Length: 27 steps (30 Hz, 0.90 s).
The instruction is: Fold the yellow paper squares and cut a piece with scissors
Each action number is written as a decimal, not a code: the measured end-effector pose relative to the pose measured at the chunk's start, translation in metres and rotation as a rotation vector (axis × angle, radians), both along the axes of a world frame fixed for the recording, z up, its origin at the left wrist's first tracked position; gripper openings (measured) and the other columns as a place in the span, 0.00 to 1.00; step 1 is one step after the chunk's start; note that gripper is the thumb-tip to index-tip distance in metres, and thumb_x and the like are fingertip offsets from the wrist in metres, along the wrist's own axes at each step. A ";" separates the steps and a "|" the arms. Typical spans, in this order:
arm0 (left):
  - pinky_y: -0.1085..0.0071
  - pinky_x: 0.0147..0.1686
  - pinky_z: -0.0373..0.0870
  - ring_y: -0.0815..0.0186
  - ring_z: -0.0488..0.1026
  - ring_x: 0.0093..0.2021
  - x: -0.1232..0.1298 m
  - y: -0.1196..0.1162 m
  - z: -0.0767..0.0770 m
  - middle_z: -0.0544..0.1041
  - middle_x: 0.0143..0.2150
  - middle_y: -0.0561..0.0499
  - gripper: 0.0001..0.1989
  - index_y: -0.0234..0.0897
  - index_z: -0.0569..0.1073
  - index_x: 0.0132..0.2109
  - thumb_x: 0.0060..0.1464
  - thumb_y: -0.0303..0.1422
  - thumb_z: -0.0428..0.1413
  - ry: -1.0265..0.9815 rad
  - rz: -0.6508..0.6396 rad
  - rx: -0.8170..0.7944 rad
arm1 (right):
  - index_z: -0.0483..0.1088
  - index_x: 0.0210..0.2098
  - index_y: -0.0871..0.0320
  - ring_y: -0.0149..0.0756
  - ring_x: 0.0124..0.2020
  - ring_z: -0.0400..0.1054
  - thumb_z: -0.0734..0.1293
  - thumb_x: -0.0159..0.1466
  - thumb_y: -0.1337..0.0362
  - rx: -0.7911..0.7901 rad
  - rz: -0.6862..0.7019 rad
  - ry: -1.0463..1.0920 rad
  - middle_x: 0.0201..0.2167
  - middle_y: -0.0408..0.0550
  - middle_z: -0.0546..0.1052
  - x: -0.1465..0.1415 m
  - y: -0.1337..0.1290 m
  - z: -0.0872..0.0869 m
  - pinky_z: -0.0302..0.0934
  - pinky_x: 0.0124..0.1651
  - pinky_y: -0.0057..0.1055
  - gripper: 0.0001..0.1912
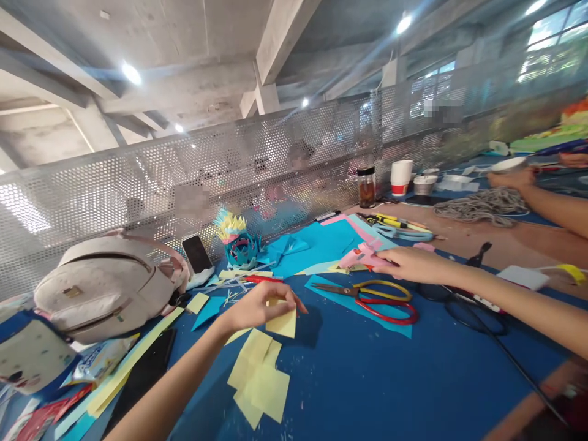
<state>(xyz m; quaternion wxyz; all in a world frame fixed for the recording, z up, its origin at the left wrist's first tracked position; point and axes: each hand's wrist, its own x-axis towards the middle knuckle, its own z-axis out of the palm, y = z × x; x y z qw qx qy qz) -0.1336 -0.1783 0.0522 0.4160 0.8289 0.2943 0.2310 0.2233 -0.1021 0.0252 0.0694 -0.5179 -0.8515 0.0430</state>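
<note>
My left hand [260, 304] pinches a yellow paper square [282, 324], which hangs from the fingers above the blue table. Just below it lies a loose pile of yellow paper squares [261, 386], overlapping one another. My right hand [407, 264] is wrapped round the handle of a pink hot glue gun [361, 256], its nozzle pointing left. Between my hands, a pair of scissors [356, 291] with red and yellow handles rests on a blue paper piece [395, 326]. Behind my left hand stands a paper craft [241, 248] of pointed blue and yellow pieces.
Blue paper sheets [321, 242] lie at the back. A beige backpack [105, 278] and a propped phone [197, 254] stand left. A black cable [509, 361] crosses the right side. Beyond are a drink jar [366, 188], paper cups [401, 177] and another person's hand [512, 179].
</note>
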 end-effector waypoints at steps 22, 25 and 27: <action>0.68 0.42 0.68 0.61 0.74 0.42 0.012 -0.028 -0.003 0.79 0.42 0.43 0.10 0.34 0.74 0.34 0.58 0.32 0.50 -0.007 0.000 -0.013 | 0.68 0.28 0.58 0.37 0.26 0.65 0.58 0.63 0.52 0.016 0.023 0.065 0.27 0.51 0.73 0.000 0.010 -0.005 0.45 0.26 0.28 0.17; 0.68 0.44 0.66 0.61 0.73 0.45 0.010 -0.024 -0.008 0.76 0.45 0.44 0.08 0.36 0.74 0.33 0.57 0.33 0.52 -0.047 0.101 0.065 | 0.69 0.32 0.58 0.39 0.28 0.66 0.59 0.62 0.51 0.010 -0.010 0.045 0.31 0.53 0.74 -0.003 0.014 -0.003 0.46 0.27 0.28 0.17; 0.68 0.47 0.64 0.60 0.70 0.48 0.007 -0.021 -0.013 0.74 0.48 0.44 0.07 0.36 0.74 0.32 0.55 0.34 0.54 -0.087 0.204 0.111 | 0.68 0.33 0.59 0.40 0.28 0.67 0.59 0.62 0.51 -0.030 -0.016 0.039 0.29 0.53 0.75 -0.005 0.016 -0.002 0.47 0.27 0.28 0.17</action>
